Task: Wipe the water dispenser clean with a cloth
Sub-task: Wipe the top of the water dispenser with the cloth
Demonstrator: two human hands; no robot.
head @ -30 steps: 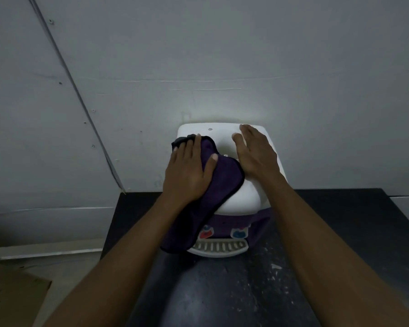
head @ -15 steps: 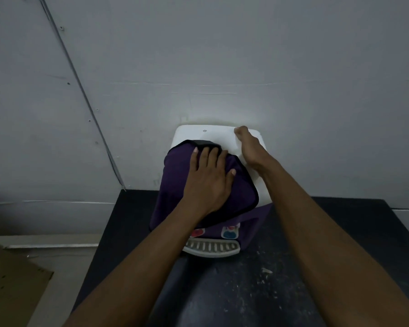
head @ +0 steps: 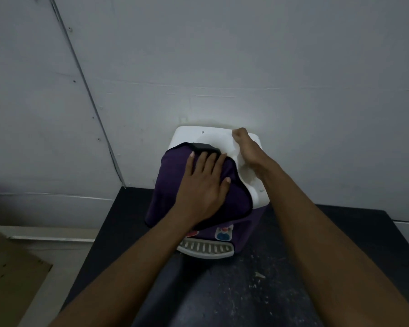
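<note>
Two hands engaged. Left hand (head: 204, 185), fingers straight, presses cloth (head: 168, 185) on dispenser (head: 198, 135). Right hand (head: 248, 154) grips its 1 o'clock edge.

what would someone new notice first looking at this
The purple cloth draped over the front left of the white water dispenser, mid-frame against the wall, with the left hand pressing flat on it. The right hand holds the dispenser's back right corner, fingers curled. All this stands on a black table flecked with pale specks.

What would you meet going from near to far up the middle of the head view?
First the black table, drip tray, left hand on the purple cloth, water dispenser white top, grey wall.
</note>
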